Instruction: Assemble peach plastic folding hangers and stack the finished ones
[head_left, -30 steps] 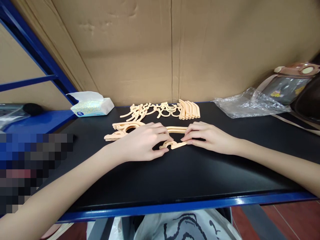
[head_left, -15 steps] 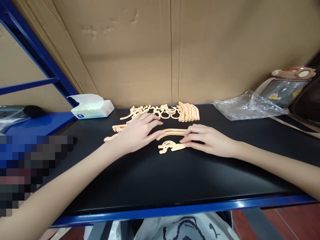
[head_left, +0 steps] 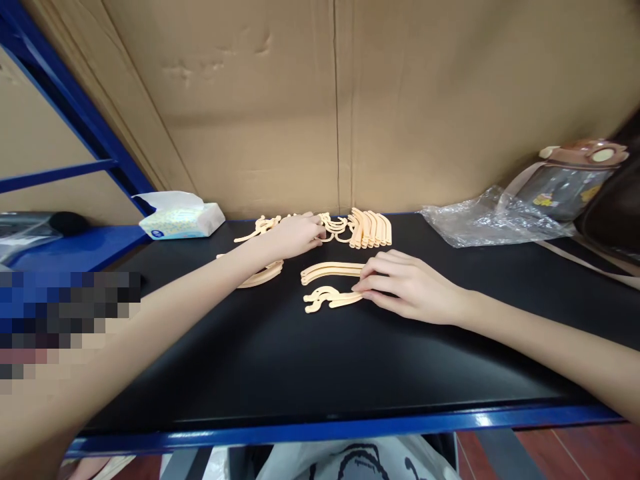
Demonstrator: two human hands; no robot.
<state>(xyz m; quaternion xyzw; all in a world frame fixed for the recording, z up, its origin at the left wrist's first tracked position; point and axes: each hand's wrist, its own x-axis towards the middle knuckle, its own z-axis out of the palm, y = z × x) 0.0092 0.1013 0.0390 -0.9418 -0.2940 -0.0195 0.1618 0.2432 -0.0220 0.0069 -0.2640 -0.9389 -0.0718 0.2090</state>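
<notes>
While left hand [head_left: 303, 235] stretches forward palm-down, grip unclear, right hand [head_left: 407, 287] pinches hooked piece [head_left: 336, 297]

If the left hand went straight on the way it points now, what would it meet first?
Probably the cream hook-shaped pieces right at the left hand's fingertips; the depth is unclear, so it may be touching them.

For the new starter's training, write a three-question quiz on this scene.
1. True or false: the left hand is farther back on the table than the right hand.
2. Which is at the right hand's fingertips: (a) tissue pack, (b) pale hooked piece, (c) cardboard?
3. Fill in: the clear plastic lies next to the brown-lidded ____.

Key: 1 true; 2 b; 3 bottle.
</notes>
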